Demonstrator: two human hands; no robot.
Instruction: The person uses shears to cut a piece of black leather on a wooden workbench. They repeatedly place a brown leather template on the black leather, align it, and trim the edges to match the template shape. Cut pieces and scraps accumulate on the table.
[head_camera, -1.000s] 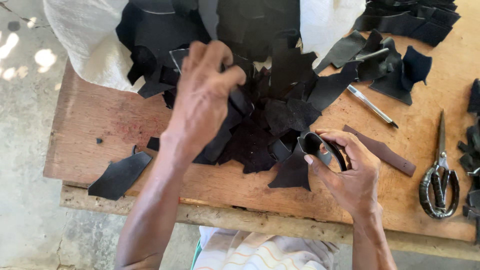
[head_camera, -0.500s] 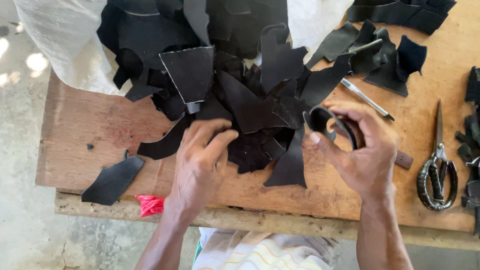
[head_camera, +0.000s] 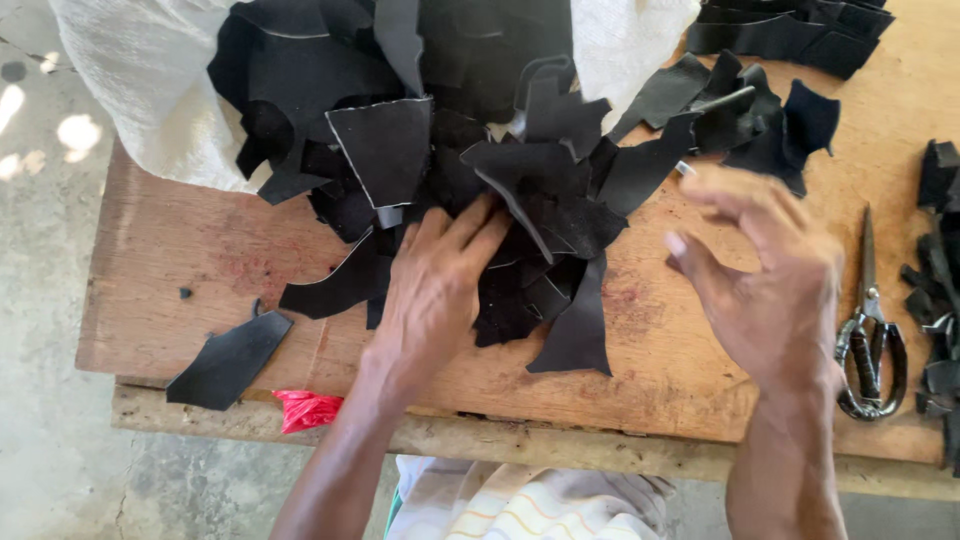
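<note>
A heap of black leather scraps (head_camera: 520, 180) spills from a white sack (head_camera: 130, 90) onto a wooden table (head_camera: 180, 260). My left hand (head_camera: 435, 290) lies palm down on the near side of the heap, fingers spread and pressing on the scraps. My right hand (head_camera: 770, 280) hovers blurred over bare wood to the right of the heap. Its thumb and fingers are curled apart, and nothing shows between them. A long pointed scrap (head_camera: 578, 330) juts toward me between the two hands.
Black-handled scissors (head_camera: 870, 340) lie right of my right hand. More black pieces sit at the right edge (head_camera: 940, 300) and in a stack at the back right (head_camera: 790, 30). A lone scrap (head_camera: 230, 360) and a red object (head_camera: 305, 408) are at the front left edge.
My right hand has shifted right, and the black looped piece it held no longer shows. My left hand has slid forward onto the heap, and the scraps have shifted.
</note>
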